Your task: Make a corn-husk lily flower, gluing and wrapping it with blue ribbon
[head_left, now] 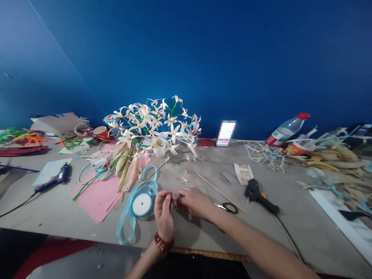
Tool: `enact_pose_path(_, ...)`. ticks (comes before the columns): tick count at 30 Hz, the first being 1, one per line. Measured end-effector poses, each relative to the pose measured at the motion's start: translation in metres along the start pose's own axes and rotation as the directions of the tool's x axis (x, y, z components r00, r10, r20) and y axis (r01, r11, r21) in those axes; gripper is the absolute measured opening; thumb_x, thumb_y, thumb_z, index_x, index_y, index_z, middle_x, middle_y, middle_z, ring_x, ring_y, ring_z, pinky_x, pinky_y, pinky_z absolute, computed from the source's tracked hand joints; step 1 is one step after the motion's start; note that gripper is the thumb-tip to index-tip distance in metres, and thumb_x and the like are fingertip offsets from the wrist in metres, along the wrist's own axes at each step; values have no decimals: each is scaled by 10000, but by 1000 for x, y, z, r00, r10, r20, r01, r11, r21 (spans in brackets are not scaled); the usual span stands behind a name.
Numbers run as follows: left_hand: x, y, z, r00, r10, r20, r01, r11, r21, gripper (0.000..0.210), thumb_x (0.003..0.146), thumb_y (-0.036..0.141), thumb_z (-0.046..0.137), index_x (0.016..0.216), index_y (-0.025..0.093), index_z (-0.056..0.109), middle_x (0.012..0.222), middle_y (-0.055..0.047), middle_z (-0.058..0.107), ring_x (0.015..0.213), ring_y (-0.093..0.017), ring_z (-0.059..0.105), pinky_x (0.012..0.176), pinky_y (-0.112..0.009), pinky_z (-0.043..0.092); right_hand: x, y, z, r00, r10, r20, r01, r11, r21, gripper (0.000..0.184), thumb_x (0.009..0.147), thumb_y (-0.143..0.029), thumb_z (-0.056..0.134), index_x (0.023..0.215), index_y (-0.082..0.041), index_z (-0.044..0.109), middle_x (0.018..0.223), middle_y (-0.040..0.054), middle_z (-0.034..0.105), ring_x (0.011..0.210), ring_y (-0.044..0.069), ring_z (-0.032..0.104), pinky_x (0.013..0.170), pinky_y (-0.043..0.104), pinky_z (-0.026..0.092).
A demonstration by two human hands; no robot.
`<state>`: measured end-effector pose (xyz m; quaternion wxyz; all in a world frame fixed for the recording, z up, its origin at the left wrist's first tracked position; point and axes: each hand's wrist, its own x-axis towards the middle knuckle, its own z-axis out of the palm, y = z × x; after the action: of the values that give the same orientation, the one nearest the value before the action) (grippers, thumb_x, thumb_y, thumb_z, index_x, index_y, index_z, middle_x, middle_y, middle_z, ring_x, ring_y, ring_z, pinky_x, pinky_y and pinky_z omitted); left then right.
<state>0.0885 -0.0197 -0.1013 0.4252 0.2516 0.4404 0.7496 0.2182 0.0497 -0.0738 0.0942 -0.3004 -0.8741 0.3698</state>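
Note:
My left hand, with a beaded bracelet at the wrist, is raised over the table's front part, its thumb and fingers pinched together. Close beside it, my right hand has its fingers curled in towards the left fingertips. Whatever lies between them is too small and blurred to name. A spool of light blue ribbon lies just left of my left hand, a loose loop trailing off it. Black-handled scissors rest partly behind my right forearm. A thin wooden stick lies beyond my right hand.
Pale handmade flowers with green stems stand at the back. Pink paper sheets lie left. A blue glue gun is far left, a black glue gun right with its cord trailing forward. A plastic bottle and dried husks are at right.

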Motion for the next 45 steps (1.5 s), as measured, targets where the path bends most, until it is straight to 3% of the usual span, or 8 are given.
enact_pose_path(5,2,27,-5,987,-53,150,16,972,236,180,854,355,667,910,185,687,827,-40,654,754,-165,585,726,-266,483,-14,-6,-6,992,46,-117,3,922,387,58,887,-243,571,888,-191,596,830,23,664,762,157,604,735,289,487)
enact_pose_path(11,-7,45,3,872,-177,457,-23,916,400,180,858,347,657,880,172,693,806,-72,679,772,-209,619,734,-297,487,-32,-20,-7,966,189,-176,-14,718,696,230,915,-415,536,840,-203,486,634,-38,578,554,111,548,545,225,455)
enact_pose_path(16,-10,59,-3,868,-243,433,-9,864,504,157,855,318,656,788,178,672,664,-21,591,616,-149,532,590,-232,439,-44,-25,-3,945,283,-162,-51,618,785,301,841,-481,643,829,-203,529,628,-45,564,560,114,530,562,233,414)
enact_pose_path(20,6,111,-55,861,-257,440,-145,704,695,98,757,291,745,813,210,752,777,-73,684,687,-202,593,629,-266,482,-67,-14,-7,925,326,-197,-86,682,726,320,863,-501,622,777,-199,559,633,-27,572,584,128,504,588,255,393)
enact_pose_path(26,8,178,-121,994,-98,46,26,629,777,204,692,377,796,806,219,736,686,-25,640,608,-167,527,523,-222,442,-85,10,-4,869,427,-252,-128,684,718,375,863,-571,581,765,-209,571,635,-13,560,586,145,476,576,270,386)
enact_pose_path(32,-3,140,-68,955,-253,156,117,803,585,244,811,397,702,752,164,659,614,-8,549,556,-123,464,523,-217,397,-66,-20,5,921,331,-207,-100,713,694,300,884,-482,591,768,-206,575,661,-7,585,615,146,503,598,267,405)
enact_pose_path(39,-4,99,2,755,-444,483,148,832,534,191,856,338,655,790,161,629,638,7,546,581,-106,447,557,-214,365,-67,-44,-4,944,234,-233,91,493,865,384,799,-469,722,1060,-215,599,839,3,596,676,123,508,595,235,406)
enact_pose_path(45,-4,89,26,630,-518,580,134,807,575,167,880,304,618,825,147,636,659,13,522,600,-103,444,562,-216,349,-78,-38,-6,897,365,-250,58,464,884,257,809,-416,709,804,-189,588,655,-18,602,571,103,465,560,230,371)
